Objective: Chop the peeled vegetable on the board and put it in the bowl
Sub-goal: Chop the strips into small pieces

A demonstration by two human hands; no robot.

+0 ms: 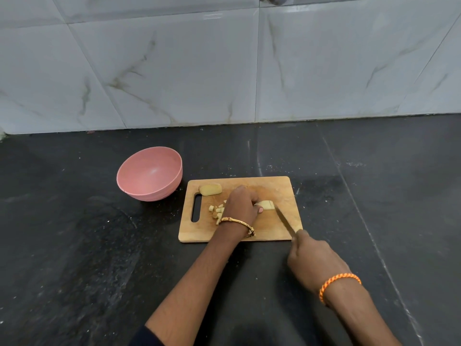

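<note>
**A:** Where is the vegetable?

**B:** On the wooden board [274,186]; the left hand [240,204] curls over a pale peeled piece [267,204], pinning it for the cut; small cubes [216,211] lie at its nine o'clock, another smooth chunk [210,189] at eleven.

**A:** And the knife?

**B:** The right hand [315,260] clasps its handle, the slim blade [284,219] angled toward the piece; the matte pink bowl [149,174], at the board's ten o'clock, holds nothing.
</note>
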